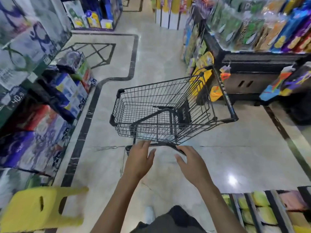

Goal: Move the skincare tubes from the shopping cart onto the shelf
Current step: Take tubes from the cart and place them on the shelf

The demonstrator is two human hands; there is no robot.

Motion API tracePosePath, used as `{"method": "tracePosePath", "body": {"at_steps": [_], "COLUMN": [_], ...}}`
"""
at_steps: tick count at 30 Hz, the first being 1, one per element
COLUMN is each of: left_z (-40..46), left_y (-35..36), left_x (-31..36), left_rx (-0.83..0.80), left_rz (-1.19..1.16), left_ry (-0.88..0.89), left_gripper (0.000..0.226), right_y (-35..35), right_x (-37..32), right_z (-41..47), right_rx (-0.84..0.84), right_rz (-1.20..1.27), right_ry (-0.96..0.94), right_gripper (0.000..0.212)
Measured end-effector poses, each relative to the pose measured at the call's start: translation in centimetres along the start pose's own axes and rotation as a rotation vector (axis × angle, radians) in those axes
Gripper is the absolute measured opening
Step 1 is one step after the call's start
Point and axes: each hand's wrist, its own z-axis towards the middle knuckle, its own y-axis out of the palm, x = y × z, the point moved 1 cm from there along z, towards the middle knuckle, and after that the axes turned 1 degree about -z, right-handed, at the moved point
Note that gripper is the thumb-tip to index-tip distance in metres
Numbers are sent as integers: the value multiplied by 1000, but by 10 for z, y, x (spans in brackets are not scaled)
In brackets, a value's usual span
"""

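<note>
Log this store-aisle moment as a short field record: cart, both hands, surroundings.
cart: black wire shopping cart on the tiled floor, basket looks empty, no tubes visible
left hand: open, fingers at the cart handle, no grip
right hand: open, fingers reach the handle, no grip
left side: shelves of boxed goods
right side: shelves of packets
near left: yellow plastic stool

Blurred price tag (18, 98) reading roughly "40.9" on left shelf edge (10, 111)
</note>
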Motion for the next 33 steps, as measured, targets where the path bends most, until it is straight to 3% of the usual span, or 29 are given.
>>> {"method": "tracePosePath", "body": {"at_steps": [7,14,20,26,33], "left_z": [98,178,235,302,383], "left_y": [6,28,51,88,195], "left_x": [-18,-35,-55,-93,-179], "left_rx": [-40,-105,-216,-324,-746], "left_rz": [24,48,36,21,151], "left_ry": [13,-51,-138,-229,-191], "left_gripper": [46,46,39,41,48], "right_y": [6,2,0,58,168], "right_x": [9,10,10,50,139], "right_z": [63,194,330,428,483], "right_rx": [-69,-120,-269,-498,-773], "right_rz": [29,56,0,-137,-301], "right_ry": [84,81,64,125,155], "right_gripper": [36,35,39,37,36]}}
